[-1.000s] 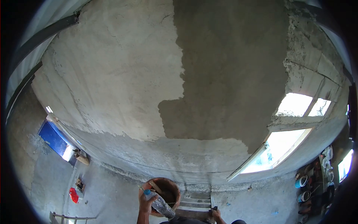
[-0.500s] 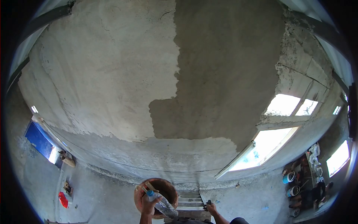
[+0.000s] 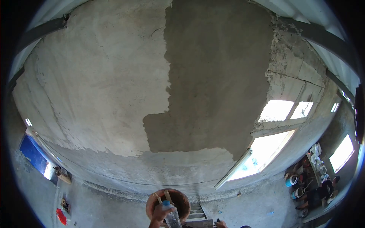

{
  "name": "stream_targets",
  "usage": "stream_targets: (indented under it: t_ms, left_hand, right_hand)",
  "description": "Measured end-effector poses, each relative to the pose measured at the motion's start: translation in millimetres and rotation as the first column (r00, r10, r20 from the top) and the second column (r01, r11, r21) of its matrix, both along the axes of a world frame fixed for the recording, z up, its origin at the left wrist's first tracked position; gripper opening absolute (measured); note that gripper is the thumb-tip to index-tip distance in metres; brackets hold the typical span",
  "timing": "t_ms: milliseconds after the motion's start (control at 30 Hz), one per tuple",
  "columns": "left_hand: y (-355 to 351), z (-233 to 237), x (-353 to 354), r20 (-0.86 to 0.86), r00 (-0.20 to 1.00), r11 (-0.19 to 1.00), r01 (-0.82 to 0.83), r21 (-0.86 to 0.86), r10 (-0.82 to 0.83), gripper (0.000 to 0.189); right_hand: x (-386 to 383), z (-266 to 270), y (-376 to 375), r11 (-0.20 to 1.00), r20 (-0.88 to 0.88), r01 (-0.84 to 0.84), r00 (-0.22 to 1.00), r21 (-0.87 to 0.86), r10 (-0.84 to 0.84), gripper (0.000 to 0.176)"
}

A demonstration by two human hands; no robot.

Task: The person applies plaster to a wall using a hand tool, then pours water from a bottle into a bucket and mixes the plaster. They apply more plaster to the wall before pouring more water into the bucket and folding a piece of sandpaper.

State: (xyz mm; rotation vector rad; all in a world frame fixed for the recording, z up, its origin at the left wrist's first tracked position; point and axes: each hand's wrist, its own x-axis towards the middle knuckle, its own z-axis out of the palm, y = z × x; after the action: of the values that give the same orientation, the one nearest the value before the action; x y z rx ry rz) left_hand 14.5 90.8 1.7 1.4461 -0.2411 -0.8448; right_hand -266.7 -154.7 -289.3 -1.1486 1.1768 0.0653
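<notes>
My left hand (image 3: 162,214) is wrapped round a clear plastic bottle (image 3: 173,219) with a blue cap. Below and behind it stands a round reddish-brown tub (image 3: 186,201) with wooden handles leaning inside. To the right, my right hand (image 3: 220,224) shows only in part at the bottom edge, closed by a small dark object too small to name. Between the hands is a ladder (image 3: 196,215) with light rungs. Ahead rises a wall with a dark, damp-looking plaster patch (image 3: 216,76) beside paler plaster (image 3: 114,83).
Bright window openings (image 3: 262,154) are at the right. A person (image 3: 321,193) is near buckets (image 3: 298,193) at the far right. A blue panel (image 3: 33,152) and a red item (image 3: 61,216) lie to the left.
The view has tilted up and shifted, so the wall sits lower and further left. My left hand and the bottle appear lower and further right; less of my right hand shows.
</notes>
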Motion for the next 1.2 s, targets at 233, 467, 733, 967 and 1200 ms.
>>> stream_targets:
  t_ms: [233, 467, 733, 967, 1200]
  left_hand:
    - [2.8, -7.9, -9.5, 0.021, 0.999, 0.994, 0.044, 0.104, -0.046, 0.034]
    - [-28.7, 14.4, 7.1, 0.11, 0.964, 0.963, 0.223, 0.152, -0.241, 0.029]
    - [-53.3, 28.2, 13.6, 0.215, 0.926, 0.946, 0.278, 0.169, -0.311, 0.03]
    - [-68.7, 8.7, -4.6, 0.261, 0.962, 0.996, 0.081, 0.031, -0.086, 0.035]
    - [-96.5, -46.0, -24.6, 0.573, 0.795, 0.968, 0.25, -0.006, -0.202, 0.038]
  right_hand:
    - [14.5, -15.3, -37.1, 0.995, -0.038, -0.025, 0.999, -0.101, 0.021, 0.023]
    - [-6.0, -8.4, -28.1, 0.991, -0.087, -0.028, 0.996, -0.128, 0.017, 0.024]
    - [160.4, 264.8, 12.4, 0.951, 0.587, -0.283, 0.752, -0.124, 0.301, 0.039]
    - [160.0, 234.8, 30.5, 0.638, 0.416, -0.391, 0.516, -0.663, 0.749, 0.058]
    - [133.1, 181.8, 16.9, 0.552, 0.089, -0.491, 0.688, -0.674, 0.72, 0.075]
